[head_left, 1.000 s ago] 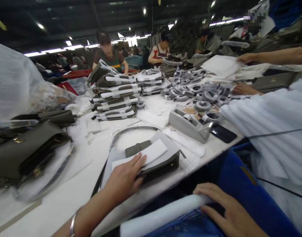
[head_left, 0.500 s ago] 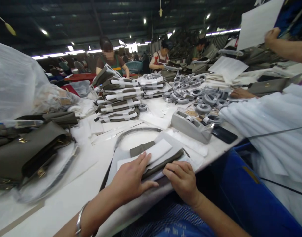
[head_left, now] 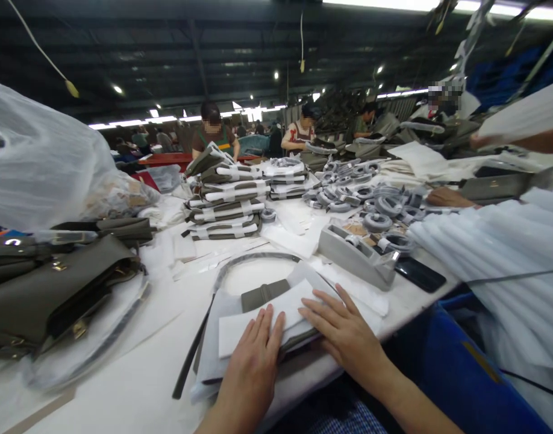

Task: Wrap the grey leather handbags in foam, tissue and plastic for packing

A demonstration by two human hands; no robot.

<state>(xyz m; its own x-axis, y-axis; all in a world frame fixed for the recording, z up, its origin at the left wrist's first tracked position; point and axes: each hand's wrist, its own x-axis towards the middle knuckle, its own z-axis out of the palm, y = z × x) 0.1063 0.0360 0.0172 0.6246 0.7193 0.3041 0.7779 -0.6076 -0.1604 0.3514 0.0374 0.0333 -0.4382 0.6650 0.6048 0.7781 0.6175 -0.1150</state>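
Observation:
In front of me lies an olive-grey bag (head_left: 264,293) on white tissue, with a white foam strip (head_left: 240,330) laid across it. My left hand (head_left: 253,355) rests flat on the strip's left part, fingers together and stretched out. My right hand (head_left: 342,328) presses on the strip's right end with its fingers spread. The wrapped handle (head_left: 253,255) of the bag arches away behind it. A dark strap (head_left: 190,355) sticks out from the bag's left side. The bag's near edge is partly hidden under my hands.
A grey tape dispenser (head_left: 355,256) and a black phone (head_left: 420,275) are to the right. Behind stand stacked wrapped bag pieces (head_left: 226,211) and coiled wrapped straps (head_left: 387,205). Another olive bag (head_left: 64,289) lies left; foam sheets (head_left: 497,247) and a blue bin (head_left: 466,361) are right. A co-worker's hand (head_left: 450,197) is farther right.
My right hand has let go of the bag's near edge and moved up onto the foam strip, fingers spreading. My left hand has turned and lies flatter. The view has shifted slightly.

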